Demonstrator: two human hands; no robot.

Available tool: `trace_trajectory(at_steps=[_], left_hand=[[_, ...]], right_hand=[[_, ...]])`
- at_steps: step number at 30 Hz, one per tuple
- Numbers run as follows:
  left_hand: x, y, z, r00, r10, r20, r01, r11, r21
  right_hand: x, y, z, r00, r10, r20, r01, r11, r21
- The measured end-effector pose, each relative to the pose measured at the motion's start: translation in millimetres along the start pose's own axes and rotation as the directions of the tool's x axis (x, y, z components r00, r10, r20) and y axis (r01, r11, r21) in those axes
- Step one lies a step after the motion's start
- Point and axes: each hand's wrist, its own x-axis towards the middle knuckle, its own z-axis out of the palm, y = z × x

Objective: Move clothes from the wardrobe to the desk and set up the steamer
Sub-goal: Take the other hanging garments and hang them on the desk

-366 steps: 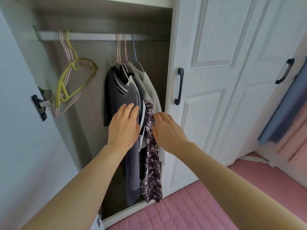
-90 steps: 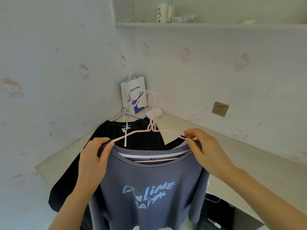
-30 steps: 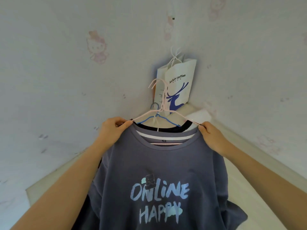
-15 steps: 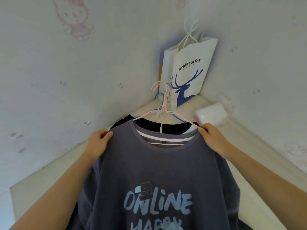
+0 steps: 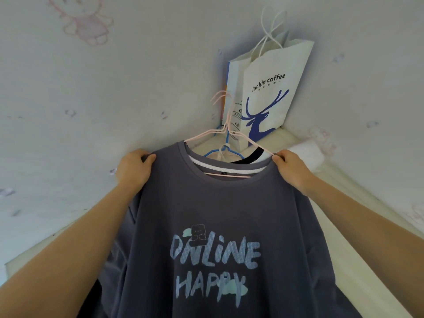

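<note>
A grey-blue T-shirt (image 5: 220,216) printed "ONLINE HAPPY" lies spread face-up over the cream desk (image 5: 358,253), on a pink wire hanger (image 5: 220,131). My left hand (image 5: 134,168) grips its left shoulder. My right hand (image 5: 291,167) pinches the right shoulder together with the hanger's arm. Under it lies a black garment (image 5: 252,157) on a blue hanger (image 5: 226,149), mostly covered. No steamer is in view.
A white "luckin coffee" paper bag (image 5: 268,95) stands in the desk's far corner against the wallpapered walls. A white soft pack (image 5: 307,154) lies on the desk just beyond my right hand.
Since half a second ago the view has closed in on the corner. The shirt lies a little flatter on the desk. Both hands keep their hold on the shoulders.
</note>
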Motion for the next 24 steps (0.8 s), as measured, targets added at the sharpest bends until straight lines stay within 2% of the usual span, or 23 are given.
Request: trace_trajectory(at_steps=[3, 7, 9, 11, 13, 14, 17, 24], left_hand=[[-0.8, -3.5, 15.7, 1.000, -0.024, 0.009, 0.023, 0.993, 0.115], [-11.7, -9.9, 39.6, 1.000, -0.027, -0.006, 0.028, 0.988, 0.153], [-24.0, -10.4, 52.4, 0.997, 0.068, -0.029, -0.058, 0.963, 0.263], [-42.6, -5.0, 64.6, 0.973, 0.230, -0.024, -0.210, 0.922, 0.326], [-62.8, 4.6, 75.8, 0.924, 0.380, 0.037, -0.369, 0.864, 0.343], [-72.1, 8.4, 81.6, 0.907, 0.411, 0.093, -0.416, 0.841, 0.346], [-88.6, 12.3, 98.7, 0.886, 0.398, 0.236, -0.461, 0.805, 0.373], [-68.3, 7.2, 118.8, 0.890, 0.355, 0.286, -0.448, 0.798, 0.404]], right_hand=[[7.2, 7.9, 13.3, 0.999, 0.039, 0.020, -0.039, 0.999, -0.006], [13.5, 17.1, 28.4, 0.998, 0.059, 0.021, -0.058, 0.998, -0.017], [16.0, 20.6, 33.5, 0.997, 0.069, 0.027, -0.069, 0.998, -0.010], [17.8, 22.7, 38.5, 0.996, 0.080, 0.030, -0.080, 0.997, 0.005], [20.2, 24.8, 41.9, 0.996, 0.084, 0.024, -0.084, 0.996, 0.019], [21.4, 25.9, 43.1, 0.996, 0.086, 0.022, -0.086, 0.996, 0.023], [26.2, 29.3, 45.1, 0.995, 0.095, 0.014, -0.095, 0.995, 0.036], [43.9, 39.8, 48.7, 0.994, 0.108, -0.016, -0.107, 0.993, 0.050]])
